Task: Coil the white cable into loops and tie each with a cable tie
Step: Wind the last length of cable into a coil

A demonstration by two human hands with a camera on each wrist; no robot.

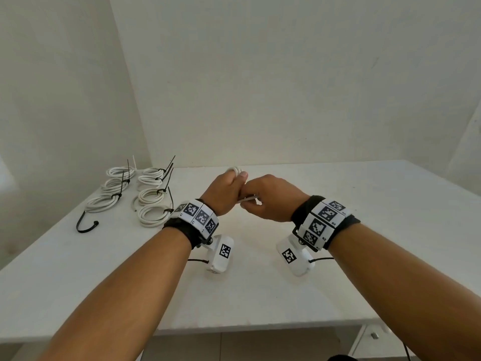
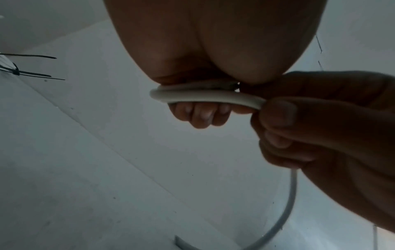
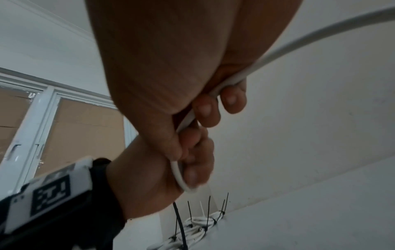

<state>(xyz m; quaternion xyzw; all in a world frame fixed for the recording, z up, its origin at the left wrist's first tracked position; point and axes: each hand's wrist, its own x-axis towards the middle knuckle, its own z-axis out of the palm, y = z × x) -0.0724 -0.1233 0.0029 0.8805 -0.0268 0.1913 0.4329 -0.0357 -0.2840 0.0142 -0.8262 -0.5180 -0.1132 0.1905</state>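
Both hands meet above the middle of the white table. My left hand grips a small coil of white cable, whose loops stick out above the fist. The left wrist view shows those loops lying across the curled left fingers. My right hand touches the left and pinches the same cable just beside the coil. In the right wrist view the cable's free length runs in from the upper right through the right fingers. A loose tail hangs down in a curve.
Several coils of white cable bound with black ties lie in two rows at the table's back left, also seen as tied coils in the right wrist view. A loose black cable tie lies near the left edge. Walls stand behind and to the left.
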